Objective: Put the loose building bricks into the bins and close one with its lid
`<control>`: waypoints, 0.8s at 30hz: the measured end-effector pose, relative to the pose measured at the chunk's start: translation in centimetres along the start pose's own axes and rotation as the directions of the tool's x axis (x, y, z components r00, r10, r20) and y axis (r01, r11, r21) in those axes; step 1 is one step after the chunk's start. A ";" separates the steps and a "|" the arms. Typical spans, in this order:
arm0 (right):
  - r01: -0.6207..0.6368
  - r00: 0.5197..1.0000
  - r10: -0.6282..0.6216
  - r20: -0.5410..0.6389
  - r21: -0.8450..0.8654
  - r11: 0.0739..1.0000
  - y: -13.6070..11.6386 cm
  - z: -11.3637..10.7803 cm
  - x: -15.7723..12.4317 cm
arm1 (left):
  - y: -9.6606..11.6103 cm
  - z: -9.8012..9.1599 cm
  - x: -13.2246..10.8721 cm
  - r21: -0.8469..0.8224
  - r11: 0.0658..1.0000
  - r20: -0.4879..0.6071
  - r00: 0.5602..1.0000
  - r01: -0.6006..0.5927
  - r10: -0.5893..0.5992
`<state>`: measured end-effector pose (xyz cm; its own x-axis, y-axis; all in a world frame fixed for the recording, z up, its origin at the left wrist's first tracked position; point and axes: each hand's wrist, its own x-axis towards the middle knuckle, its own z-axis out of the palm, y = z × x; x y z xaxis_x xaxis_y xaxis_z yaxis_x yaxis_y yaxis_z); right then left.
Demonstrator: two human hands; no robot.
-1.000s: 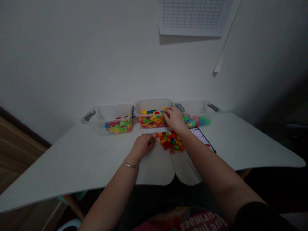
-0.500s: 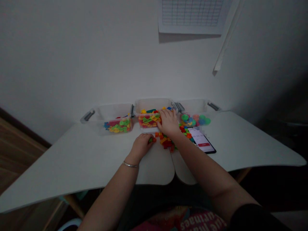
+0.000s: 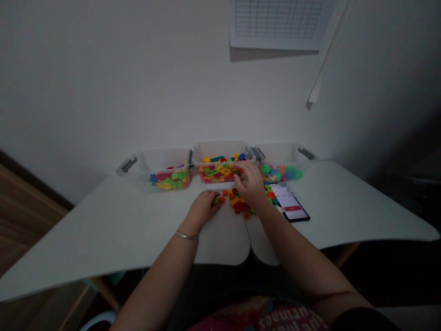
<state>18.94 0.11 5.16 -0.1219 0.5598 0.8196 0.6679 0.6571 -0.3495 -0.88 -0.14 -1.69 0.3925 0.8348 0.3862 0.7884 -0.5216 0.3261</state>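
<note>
On the white table, my left hand [image 3: 201,208] is closed around a few small toy building blocks [image 3: 218,201], green and orange-red, that show at its fingertips. My right hand [image 3: 251,185] is above a loose pile of coloured building blocks [image 3: 237,203], just in front of the middle clear bin [image 3: 220,147]. Its thumb and index finger are apart, and I make out no block held between them. Yellow, green, red and blue blocks fill the lower part of that bin. The right hand covers part of the pile and the bin's front right corner.
A left clear bin [image 3: 161,158] holds green, yellow and blue pieces. Round green and coloured pieces lie in the right clear bin [image 3: 277,151]. A phone [image 3: 292,206] with a lit screen lies right of the pile. The wall, with a printed sheet [image 3: 275,23], stands behind.
My right hand has drawn back from the middle bin's front rim, slightly right and towards me, and its fingers have curled. My left hand has stayed in place with its blocks.
</note>
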 end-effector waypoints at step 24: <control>-0.003 0.850 0.115 0.513 -0.214 0.977 -0.3 3.1 -5.9 | 0.1 -0.2 0.2 -0.001 1.000 0.085 0.996 0.030 -0.030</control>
<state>17.22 -1.86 -1.00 -0.4036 0.8109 0.4236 0.8097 0.5322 -0.2473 -0.83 -0.09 -1.38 0.4075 0.8622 0.3010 0.7995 -0.4961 0.3386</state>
